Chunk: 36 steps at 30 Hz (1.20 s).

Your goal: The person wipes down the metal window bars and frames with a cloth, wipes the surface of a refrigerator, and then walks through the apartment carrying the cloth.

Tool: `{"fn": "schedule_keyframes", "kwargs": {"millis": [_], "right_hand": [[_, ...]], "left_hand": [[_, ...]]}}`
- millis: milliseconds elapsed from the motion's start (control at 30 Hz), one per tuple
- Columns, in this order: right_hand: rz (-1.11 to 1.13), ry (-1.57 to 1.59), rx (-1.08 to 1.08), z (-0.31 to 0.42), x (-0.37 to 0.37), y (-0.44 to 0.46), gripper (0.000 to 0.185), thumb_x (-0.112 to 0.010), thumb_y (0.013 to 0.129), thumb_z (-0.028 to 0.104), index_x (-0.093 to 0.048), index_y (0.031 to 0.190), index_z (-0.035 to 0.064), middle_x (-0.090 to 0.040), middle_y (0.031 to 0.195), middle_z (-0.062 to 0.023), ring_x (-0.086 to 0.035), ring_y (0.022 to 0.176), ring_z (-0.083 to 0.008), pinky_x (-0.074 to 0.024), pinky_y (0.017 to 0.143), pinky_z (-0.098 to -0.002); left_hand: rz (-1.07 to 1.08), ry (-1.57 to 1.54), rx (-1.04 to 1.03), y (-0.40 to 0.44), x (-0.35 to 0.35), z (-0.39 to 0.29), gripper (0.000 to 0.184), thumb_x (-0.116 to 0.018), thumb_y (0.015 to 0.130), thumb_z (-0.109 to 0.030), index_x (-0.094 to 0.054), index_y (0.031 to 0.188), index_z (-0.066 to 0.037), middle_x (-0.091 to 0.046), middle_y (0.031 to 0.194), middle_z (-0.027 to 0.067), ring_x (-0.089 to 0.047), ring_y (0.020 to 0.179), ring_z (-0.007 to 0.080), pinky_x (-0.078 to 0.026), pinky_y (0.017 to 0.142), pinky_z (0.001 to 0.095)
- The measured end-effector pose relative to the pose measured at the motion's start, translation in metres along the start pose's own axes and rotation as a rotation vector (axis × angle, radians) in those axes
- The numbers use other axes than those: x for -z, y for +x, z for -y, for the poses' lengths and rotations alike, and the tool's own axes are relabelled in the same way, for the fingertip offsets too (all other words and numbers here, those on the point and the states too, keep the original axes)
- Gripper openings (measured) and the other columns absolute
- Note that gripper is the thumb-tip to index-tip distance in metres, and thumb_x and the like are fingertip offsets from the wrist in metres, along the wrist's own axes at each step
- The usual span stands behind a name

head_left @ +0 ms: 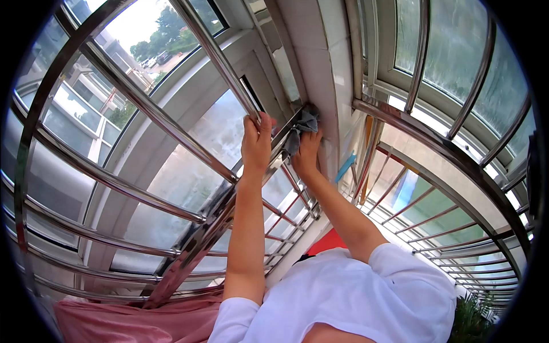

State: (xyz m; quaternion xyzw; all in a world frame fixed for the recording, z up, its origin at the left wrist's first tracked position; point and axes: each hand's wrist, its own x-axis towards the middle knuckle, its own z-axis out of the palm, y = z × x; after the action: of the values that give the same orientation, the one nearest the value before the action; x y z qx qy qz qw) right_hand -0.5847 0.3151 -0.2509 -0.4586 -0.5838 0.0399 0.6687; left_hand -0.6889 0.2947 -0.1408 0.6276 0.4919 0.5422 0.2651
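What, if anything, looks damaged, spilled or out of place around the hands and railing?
Nothing looks broken or spilled. The window glass behind the bars looks patchy and cloudy, though I can't tell whether that's dirt or frosting. The grey cloth is bunched but held in the right hand.

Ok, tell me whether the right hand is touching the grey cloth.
Touching. The head view shows the right hand against the bunched grey cloth, its folds lying over part of the fingers with no gap between.

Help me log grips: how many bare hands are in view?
2: the bare left hand on a shiny round metal bar; the bare right hand holding a crumpled grey cloth.
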Motion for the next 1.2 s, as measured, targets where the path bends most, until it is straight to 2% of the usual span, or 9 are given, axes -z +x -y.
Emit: {"fn": "schedule_keyframes", "kwargs": {"millis": [267, 433, 500, 600, 667, 733, 833, 1033, 1200], "right_hand": [[0.246, 0.141, 0.123, 0.047, 0.011, -0.058, 0.074, -0.064, 0.077, 0.005, -0.03, 0.143, -0.0009, -0.031, 0.143, -0.0258, -0.028, 0.131, -0.0494, -0.0237, 0.11, -0.0538], [0.146, -0.024, 0.052, 0.013, 0.012, -0.005, 0.062, -0.054, 0.082, 0.002, -0.035, 0.141, -0.0005, -0.036, 0.139, -0.0236, -0.029, 0.128, -0.0487, -0.0253, 0.107, -0.0534], [0.108, -0.061, -0.013, 0.011, 0.007, -0.002, 0.063, -0.055, 0.083, 0.004, -0.033, 0.142, -0.0013, -0.037, 0.139, -0.0234, -0.028, 0.128, -0.0493, -0.0262, 0.107, -0.0542], [0.081, 0.007, 0.083, 0.034, 0.008, -0.011, 0.061, -0.051, 0.085, 0.004, -0.032, 0.142, -0.0021, -0.033, 0.139, -0.0269, -0.026, 0.128, -0.0523, -0.0254, 0.107, -0.0539], [0.203, 0.001, 0.166, 0.04, 0.004, -0.039, 0.06, -0.052, 0.085, 0.012, -0.035, 0.141, -0.0029, -0.032, 0.141, -0.0268, -0.025, 0.133, -0.0514, -0.0246, 0.109, -0.0553], [0.266, -0.045, 0.371, 0.036, 0.001, -0.055, 0.058, -0.054, 0.084, 0.021, -0.044, 0.136, -0.0015, -0.035, 0.14, -0.0255, -0.026, 0.135, -0.0486, -0.0285, 0.109, -0.0559], [0.313, 0.026, 0.503, 0.028, 0.021, -0.024, 0.055, -0.064, 0.071, 0.006, -0.058, 0.125, 0.0047, -0.048, 0.128, -0.0176, -0.041, 0.127, -0.0433, -0.0379, 0.104, -0.0493], [0.338, -0.013, 0.676, 0.005, 0.023, 0.001, 0.052, -0.064, 0.064, 0.003, -0.066, 0.116, 0.0078, -0.054, 0.112, -0.0124, -0.046, 0.123, -0.0408, -0.0422, 0.1, -0.0485], [0.514, 0.113, 1.028, 0.036, 0.001, -0.027, 0.043, -0.059, 0.072, 0.012, -0.068, 0.114, 0.0185, -0.056, 0.112, -0.0018, -0.047, 0.127, -0.0296, -0.0398, 0.101, -0.0422]], "left_hand": [[-0.046, 0.084, -0.041, -0.003, -0.005, -0.002, 0.044, -0.045, 0.098, -0.05, -0.049, 0.107, -0.007, -0.067, 0.092, 0.0075, -0.064, 0.088, 0.0226, -0.046, 0.081, 0.0338], [-0.025, 0.006, -0.055, -0.001, -0.002, 0.002, 0.044, -0.045, 0.098, -0.048, -0.048, 0.11, -0.006, -0.066, 0.093, 0.0107, -0.062, 0.088, 0.0239, -0.046, 0.083, 0.034], [-0.081, 0.047, -0.087, -0.008, -0.004, -0.012, 0.043, -0.045, 0.101, -0.036, -0.047, 0.123, 0.0, -0.057, 0.119, 0.0134, -0.053, 0.105, 0.0187, -0.039, 0.094, 0.032], [-0.408, 0.224, -0.586, -0.032, -0.004, -0.018, 0.04, -0.043, 0.097, -0.021, -0.043, 0.131, 0.001, -0.045, 0.134, 0.0185, -0.043, 0.124, 0.027, -0.032, 0.104, 0.0403], [-0.386, 0.314, -0.689, -0.073, -0.004, -0.013, 0.036, -0.044, 0.095, -0.017, -0.046, 0.123, 0.005, -0.045, 0.131, 0.0211, -0.042, 0.122, 0.0335, -0.033, 0.102, 0.043], [-0.351, 0.486, -0.748, -0.113, -0.005, -0.004, 0.025, -0.055, 0.087, -0.012, -0.054, 0.11, -0.001, -0.048, 0.123, 0.0188, -0.043, 0.114, 0.0338, -0.036, 0.096, 0.0425], [-0.283, 0.756, -0.843, -0.154, 0.017, 0.018, 0.023, -0.061, 0.082, -0.007, -0.058, 0.105, -0.006, -0.048, 0.121, 0.018, -0.043, 0.112, 0.0335, -0.036, 0.096, 0.0433], [-0.82, 0.997, -0.52, -0.211, 0.124, 0.024, 0.033, -0.059, 0.084, -0.007, -0.053, 0.116, -0.002, -0.037, 0.131, 0.0224, -0.037, 0.12, 0.0338, -0.029, 0.102, 0.0454], [-0.785, 1.267, -0.309, -0.216, 0.155, 0.013, 0.039, -0.054, 0.087, -0.017, -0.051, 0.123, -0.002, -0.039, 0.134, 0.017, -0.033, 0.125, 0.0332, -0.022, 0.104, 0.047]]}}
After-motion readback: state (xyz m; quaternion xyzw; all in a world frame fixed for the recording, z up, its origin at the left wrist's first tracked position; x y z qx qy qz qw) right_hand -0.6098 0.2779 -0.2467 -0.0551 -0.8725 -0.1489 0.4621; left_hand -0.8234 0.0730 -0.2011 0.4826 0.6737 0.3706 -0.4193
